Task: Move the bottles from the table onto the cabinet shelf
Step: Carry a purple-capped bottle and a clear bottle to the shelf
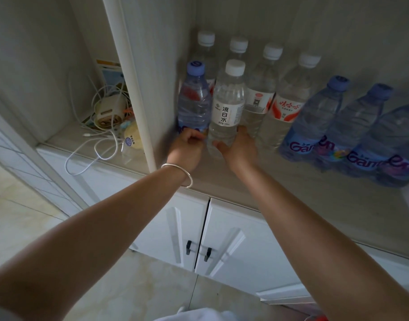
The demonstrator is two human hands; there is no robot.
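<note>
Meanwhile, on the cabinet shelf [256,181], a blue-capped bottle [194,100] is gripped by the left hand [187,147] and the white-capped bottle [226,107] beside it by the right hand [240,149].

Dim, soft indoor light; wide-angle edge bending; slight blur at right edge.

We see a blue-tinted, blue-capped bottle [194,98] beside a clear, white-capped bottle [227,105] with black characters on white; red-and-white labels [287,110] behind; white cabinet doors [236,246].
</note>
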